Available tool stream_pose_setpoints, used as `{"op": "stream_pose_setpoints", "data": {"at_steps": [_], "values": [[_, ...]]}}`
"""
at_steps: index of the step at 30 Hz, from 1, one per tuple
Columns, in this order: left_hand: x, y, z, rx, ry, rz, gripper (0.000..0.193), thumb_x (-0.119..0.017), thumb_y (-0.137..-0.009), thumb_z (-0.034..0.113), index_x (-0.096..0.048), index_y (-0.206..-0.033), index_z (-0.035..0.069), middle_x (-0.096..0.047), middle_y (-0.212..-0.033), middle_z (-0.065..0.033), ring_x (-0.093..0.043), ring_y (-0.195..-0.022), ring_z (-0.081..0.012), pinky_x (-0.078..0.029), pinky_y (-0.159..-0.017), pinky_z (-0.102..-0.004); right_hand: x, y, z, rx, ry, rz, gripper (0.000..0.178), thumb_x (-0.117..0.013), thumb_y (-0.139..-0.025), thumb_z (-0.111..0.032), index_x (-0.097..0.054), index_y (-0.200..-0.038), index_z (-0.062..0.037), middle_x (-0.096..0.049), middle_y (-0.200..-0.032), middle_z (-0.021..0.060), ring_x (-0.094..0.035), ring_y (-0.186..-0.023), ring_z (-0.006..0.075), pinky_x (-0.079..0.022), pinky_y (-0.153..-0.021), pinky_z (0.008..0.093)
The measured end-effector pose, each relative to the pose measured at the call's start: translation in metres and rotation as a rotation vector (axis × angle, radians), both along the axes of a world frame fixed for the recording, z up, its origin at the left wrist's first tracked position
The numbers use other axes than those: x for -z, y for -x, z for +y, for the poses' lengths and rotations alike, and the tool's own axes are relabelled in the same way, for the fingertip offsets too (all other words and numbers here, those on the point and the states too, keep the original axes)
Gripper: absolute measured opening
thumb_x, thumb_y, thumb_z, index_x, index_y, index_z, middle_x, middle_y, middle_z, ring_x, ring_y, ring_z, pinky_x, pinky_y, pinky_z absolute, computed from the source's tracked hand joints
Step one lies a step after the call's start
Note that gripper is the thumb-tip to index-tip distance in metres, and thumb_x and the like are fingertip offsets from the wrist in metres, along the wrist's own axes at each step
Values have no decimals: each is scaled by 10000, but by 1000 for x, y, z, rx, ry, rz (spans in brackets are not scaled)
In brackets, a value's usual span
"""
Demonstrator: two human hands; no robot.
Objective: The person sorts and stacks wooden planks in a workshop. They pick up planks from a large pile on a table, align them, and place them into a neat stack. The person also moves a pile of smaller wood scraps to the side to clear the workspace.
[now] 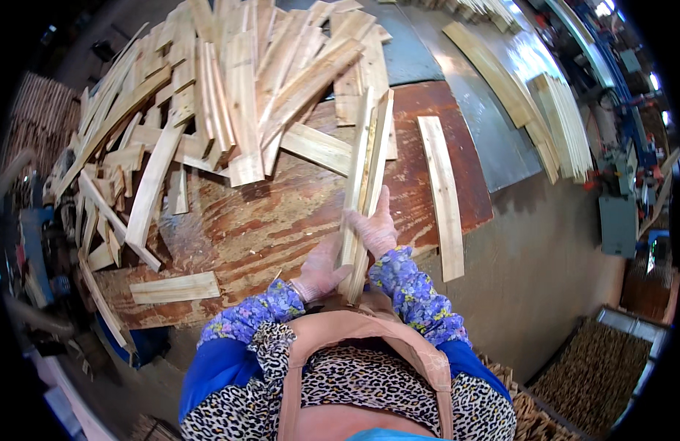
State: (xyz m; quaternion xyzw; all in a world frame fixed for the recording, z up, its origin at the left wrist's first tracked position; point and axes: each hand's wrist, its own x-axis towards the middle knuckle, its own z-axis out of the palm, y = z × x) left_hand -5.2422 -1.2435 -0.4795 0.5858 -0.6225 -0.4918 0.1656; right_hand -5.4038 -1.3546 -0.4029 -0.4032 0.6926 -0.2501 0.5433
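Observation:
A few long, narrow wooden boards [369,158] stand on edge, side by side, in front of my body and point away from me. One of them shows a rough brownish edge. My right hand [375,228], in a thin pale glove, is closed round their right side, with the thumb across the top. At the near end, my gloved left hand [321,268] presses against the left side of the same boards. To the right, a single flat board [441,198] lies over the front edge of the worn plywood tabletop [281,209]. A short board [175,287] lies left of my left hand.
A large loose pile of boards [241,95] covers the far left of the table. Beyond its right edge, a grey metal surface [502,143] carries longer boards [502,77] and a neat stack [560,125]. A crate of wood pieces [593,375] stands at lower right.

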Motion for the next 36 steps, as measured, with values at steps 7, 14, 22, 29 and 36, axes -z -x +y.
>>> {"op": "stream_pose_setpoints", "data": {"at_steps": [7,14,22,29,36], "values": [[-58,-42,-134,164,367,-641,706,-669,-900,415,-526,-1479,37,-582,-1488,-252,-520,-1429,-407,-449,-1134,-512,35,0,-11,-119,4,292,1271,-900,-767,-265,-76,-1702,-16,-578,-1481,305,-650,-1295,367,-492,-1144,374],[-34,-170,-191,-239,200,-1064,921,-663,-910,197,-205,-1699,65,-274,-1723,-286,-505,-1482,-396,-512,-1126,-447,84,55,4,219,173,-427,1123,-743,-820,120,-99,-1719,-79,-628,-1428,162,-705,-1126,251,-609,-924,353],[-90,-236,-140,-544,221,-28,605,-560,-959,37,-498,-1561,40,-757,-1093,-185,-757,-899,-263,-671,-764,-387,105,96,30,244,198,-384,1124,-760,-821,65,-104,-1722,-82,-606,-1467,171,-687,-1173,245,-601,-954,349],[-56,-49,-13,-448,256,-81,533,-577,-993,284,-548,-1455,21,-719,-1077,-229,-718,-936,-383,-610,-804,-472,104,83,16,293,229,-208,1132,-791,-822,14,-100,-1716,-48,-591,-1491,188,-655,-1233,261,-562,-1034,359],[-45,27,-6,71,25,-75,571,-608,-952,270,-539,-1462,23,-672,-1290,-284,-650,-1194,-452,-516,-1049,-530,35,23,6,317,31,-55,1215,-856,-846,-93,-20,-1727,-84,-655,-1384,185,-686,-1142,255,-579,-993,359]]}}
